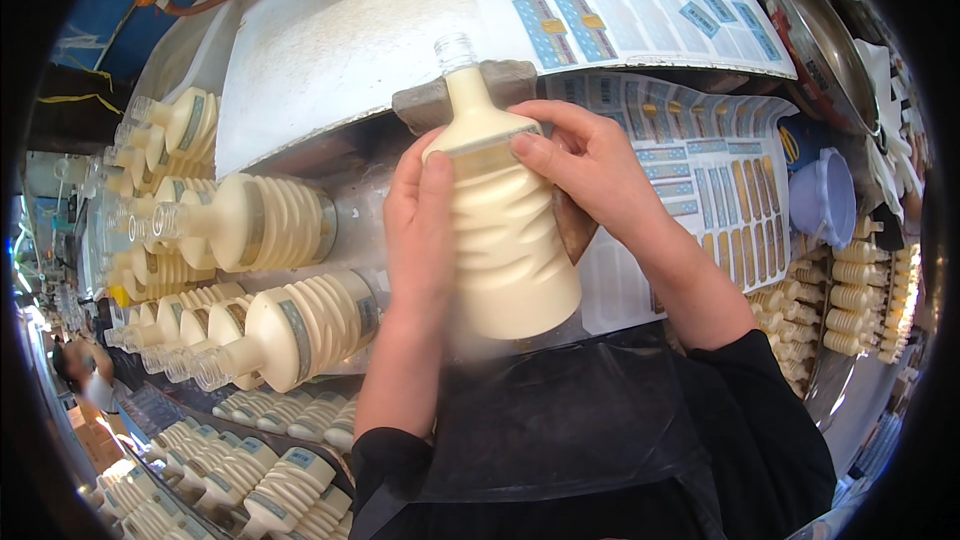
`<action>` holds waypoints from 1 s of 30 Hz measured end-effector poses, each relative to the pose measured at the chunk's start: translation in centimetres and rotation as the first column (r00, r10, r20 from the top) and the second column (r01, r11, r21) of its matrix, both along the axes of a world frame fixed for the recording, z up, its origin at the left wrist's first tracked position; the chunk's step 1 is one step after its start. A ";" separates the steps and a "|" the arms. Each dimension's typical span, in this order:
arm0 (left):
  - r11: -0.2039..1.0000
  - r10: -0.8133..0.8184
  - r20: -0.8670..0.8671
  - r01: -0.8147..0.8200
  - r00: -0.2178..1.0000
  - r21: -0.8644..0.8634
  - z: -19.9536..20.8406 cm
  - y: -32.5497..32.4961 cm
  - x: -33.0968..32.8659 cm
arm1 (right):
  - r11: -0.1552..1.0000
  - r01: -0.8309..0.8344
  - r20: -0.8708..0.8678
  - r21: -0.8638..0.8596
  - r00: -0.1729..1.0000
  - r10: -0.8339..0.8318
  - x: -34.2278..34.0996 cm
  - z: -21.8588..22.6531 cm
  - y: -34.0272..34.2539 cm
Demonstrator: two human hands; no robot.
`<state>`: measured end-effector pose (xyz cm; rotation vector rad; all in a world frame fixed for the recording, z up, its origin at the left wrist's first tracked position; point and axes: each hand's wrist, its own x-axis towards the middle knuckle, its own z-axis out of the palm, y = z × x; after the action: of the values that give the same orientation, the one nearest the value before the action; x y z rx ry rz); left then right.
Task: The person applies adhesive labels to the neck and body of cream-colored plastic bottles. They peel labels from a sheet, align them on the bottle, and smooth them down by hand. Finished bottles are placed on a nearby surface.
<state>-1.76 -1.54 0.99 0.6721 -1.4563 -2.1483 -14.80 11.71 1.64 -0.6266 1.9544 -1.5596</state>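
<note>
Hands (592, 155) grip cream bottle (515, 250); label sheets (705, 175) right, bottles (240, 230) (lying sideways) crowd left.

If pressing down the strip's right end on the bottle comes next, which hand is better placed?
Probably the right hand: its thumb lies at that end of the strip. The left hand lies against the left side of the bottle, seemingly suited to steadying.

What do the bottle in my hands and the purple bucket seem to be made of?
Bottle: probably satiny plastic, from its moulded ribs and soft highlights, though coated glass is possible. Bucket: likely smooth plastic, by its even colour.
</note>
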 end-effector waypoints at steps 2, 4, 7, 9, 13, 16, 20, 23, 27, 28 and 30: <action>1.000 0.000 -0.014 0.001 1.000 0.016 0.0 0.0 0.0 | 1.000 0.016 -0.004 -0.027 1.000 -0.016 0.1 -0.2 -0.1; 1.000 0.002 -0.021 -0.001 1.000 0.027 0.1 0.0 0.0 | 0.999 0.024 0.008 -0.047 1.000 -0.024 0.2 -0.2 -0.2; 0.998 0.010 -0.025 -0.008 1.000 0.056 -0.3 -0.2 0.0 | 0.999 0.010 0.045 -0.042 0.999 -0.008 0.3 -0.1 -0.2; 0.998 0.017 -0.007 -0.016 1.000 0.055 -0.3 -0.1 0.0 | 1.000 -0.018 0.067 -0.004 0.998 0.018 0.2 0.2 0.0; 0.992 -0.004 -0.040 0.009 0.999 0.123 -1.0 -0.5 0.2 | 0.995 0.044 0.118 -0.093 0.992 -0.033 0.4 -0.2 0.0; 0.976 0.053 -0.041 -0.043 0.998 0.213 -2.4 -0.9 0.6 | 0.995 0.037 0.140 -0.096 0.990 -0.023 0.5 0.3 -0.1; 0.970 0.091 -0.046 -0.078 0.995 0.229 -1.9 -0.8 1.1 | 0.994 0.039 0.148 -0.102 0.989 -0.023 0.5 0.3 0.0; 0.982 0.084 -0.062 -0.072 0.995 0.177 -1.3 -0.7 1.2 | 0.998 -0.005 0.141 -0.064 0.990 0.014 0.4 0.9 0.2; 0.989 0.031 -0.116 -0.014 0.993 0.147 -0.9 -0.5 1.0 | 0.997 -0.027 0.141 -0.075 0.989 0.037 0.5 0.9 0.2; 0.988 0.018 -0.136 0.002 0.991 0.152 -1.0 -0.4 0.9 | 0.996 -0.029 0.142 -0.082 0.989 0.041 0.5 0.8 0.2; 0.995 0.044 -0.052 -0.039 0.998 0.090 -0.9 -0.1 0.4 | 0.995 -0.029 0.146 -0.097 0.988 0.043 0.5 0.7 0.2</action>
<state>-1.37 -1.63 0.08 0.6647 -1.3145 -2.1925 -14.33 11.91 2.34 -0.5647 1.7600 -1.6351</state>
